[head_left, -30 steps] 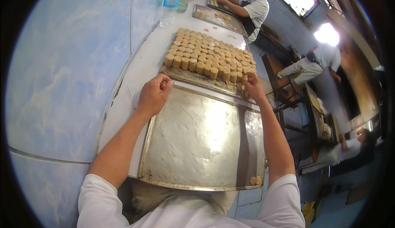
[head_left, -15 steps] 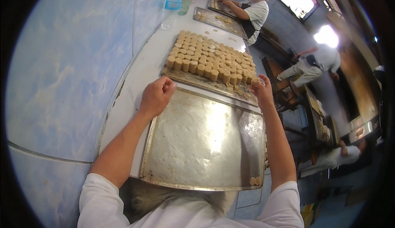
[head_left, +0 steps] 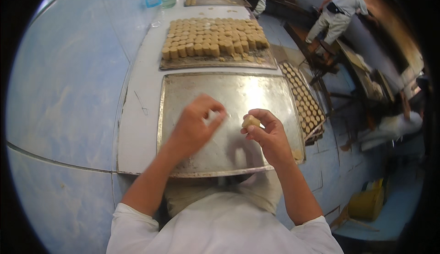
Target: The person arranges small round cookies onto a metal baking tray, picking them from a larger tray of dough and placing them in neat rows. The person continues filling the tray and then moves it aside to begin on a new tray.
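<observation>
Both bare hands hang over a shallow, rectangular, worn silver metal tray (head_left: 185, 86): the right hand (head_left: 270, 137) holds a short, pale-tan, dough-like cylinder (head_left: 250, 121) between thumb and fingertips, while the left hand (head_left: 197, 121), just beside it, is half curled, its tips close together, too blurred to tell whether they meet or pinch anything. The light fingertip hold probably spares a piece that looks soft enough to dent, and leaves much of its surface exposed toward the left hand. Beyond both hands, a tight block of upright tan cylinders (head_left: 215, 34) covers much of a darker flat tray (head_left: 192, 64), perhaps packed close to save room and stay within reach; flat tan scraps (head_left: 243, 57) lie along its near side. Both forearms come up from the lower edge, angled inward; the right wrist is bent so the fingers point left, and the left fingers arch rightward.
</observation>
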{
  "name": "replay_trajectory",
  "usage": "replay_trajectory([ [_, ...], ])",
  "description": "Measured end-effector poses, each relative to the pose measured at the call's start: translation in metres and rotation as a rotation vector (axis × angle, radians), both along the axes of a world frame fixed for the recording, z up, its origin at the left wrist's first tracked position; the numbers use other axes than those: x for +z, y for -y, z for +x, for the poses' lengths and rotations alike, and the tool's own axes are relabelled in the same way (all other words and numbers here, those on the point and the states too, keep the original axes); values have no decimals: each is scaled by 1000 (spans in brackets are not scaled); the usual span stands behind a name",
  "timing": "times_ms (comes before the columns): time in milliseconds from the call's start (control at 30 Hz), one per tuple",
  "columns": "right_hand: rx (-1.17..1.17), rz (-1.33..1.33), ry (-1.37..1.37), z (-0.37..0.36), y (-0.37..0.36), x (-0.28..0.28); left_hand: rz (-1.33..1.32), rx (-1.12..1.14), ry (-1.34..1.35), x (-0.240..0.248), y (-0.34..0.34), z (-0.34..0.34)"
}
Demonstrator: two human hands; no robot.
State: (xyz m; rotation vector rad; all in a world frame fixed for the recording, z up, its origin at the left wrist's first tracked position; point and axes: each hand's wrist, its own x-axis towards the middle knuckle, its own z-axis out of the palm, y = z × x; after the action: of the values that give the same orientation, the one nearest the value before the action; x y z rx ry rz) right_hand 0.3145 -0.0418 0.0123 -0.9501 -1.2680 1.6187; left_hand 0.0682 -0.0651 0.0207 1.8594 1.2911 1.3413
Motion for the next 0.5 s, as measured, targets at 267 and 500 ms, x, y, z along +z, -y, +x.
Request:
replay_trajectory([
  [267, 44, -68, 31, 44, 35, -5, -333, -201, 160, -4, 29, 77],
  [500, -292, 75, 6, 132, 63, -12, -247, -103, -118, -6, 8, 105],
])
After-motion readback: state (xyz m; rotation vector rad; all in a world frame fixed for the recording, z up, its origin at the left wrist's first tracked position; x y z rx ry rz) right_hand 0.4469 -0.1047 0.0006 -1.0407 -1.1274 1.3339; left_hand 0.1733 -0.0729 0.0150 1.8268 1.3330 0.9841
